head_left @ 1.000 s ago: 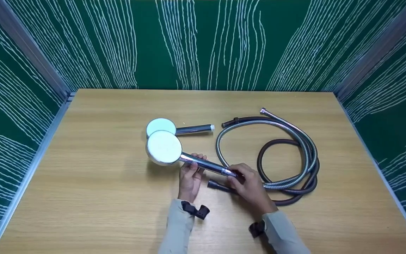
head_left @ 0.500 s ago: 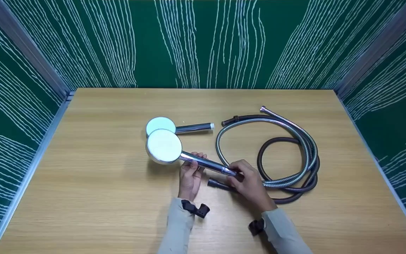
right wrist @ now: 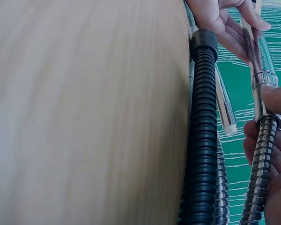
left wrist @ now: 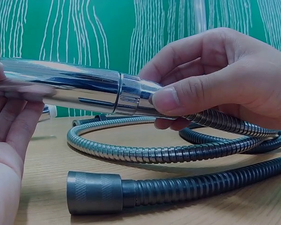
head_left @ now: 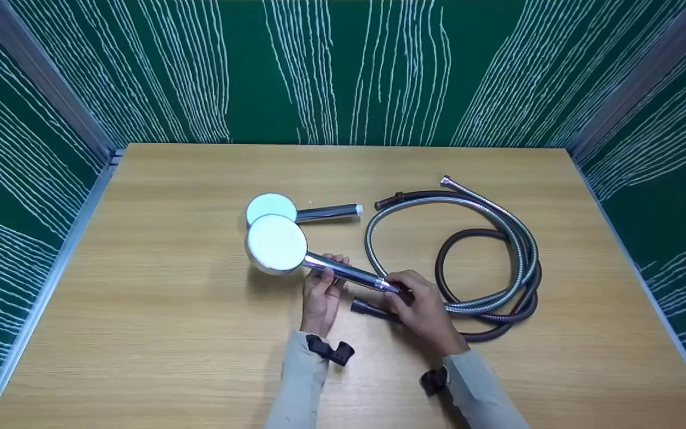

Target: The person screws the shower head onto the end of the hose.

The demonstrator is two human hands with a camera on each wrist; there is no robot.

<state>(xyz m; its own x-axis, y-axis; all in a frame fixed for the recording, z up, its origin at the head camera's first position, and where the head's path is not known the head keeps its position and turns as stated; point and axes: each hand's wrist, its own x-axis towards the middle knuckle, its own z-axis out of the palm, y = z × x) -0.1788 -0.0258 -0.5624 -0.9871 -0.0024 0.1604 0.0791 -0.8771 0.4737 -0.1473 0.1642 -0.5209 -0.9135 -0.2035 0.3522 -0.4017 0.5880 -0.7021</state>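
Evidently, very little has changed over the last second: both hands keep the same places, and the scene merely sits a touch higher in the head view, as if the worn camera had tipped. For the work in hand this suggests a steady hold at the joint, or a turn too small to make out.

The left hand [head_left: 321,298] grips the handle of the nearer shower head [head_left: 277,244], thumb above and fingers beneath, and holds it off the table [head_left: 170,333]. The right hand [head_left: 425,310] pinches the metal connector [left wrist: 147,96] of the silver hose [left wrist: 131,153] between thumb and fingers. The connector's ribbed ring [left wrist: 130,95] meets the handle's end with no thread showing between; how tight the joint is cannot be told.

Counted, there are two shower heads, one in the left hand and the farther shower head [head_left: 271,204] on the table behind it, its white threaded tip [right wrist: 230,129] joined to nothing. There are two hoses: the silver one, with one end at the handle and the other free, and the dark hose [left wrist: 201,186], both ends free. They lie looped together on the right of the table. Two black wrist devices show as well, one on the left wrist [head_left: 330,350] and one on the right [head_left: 433,382]
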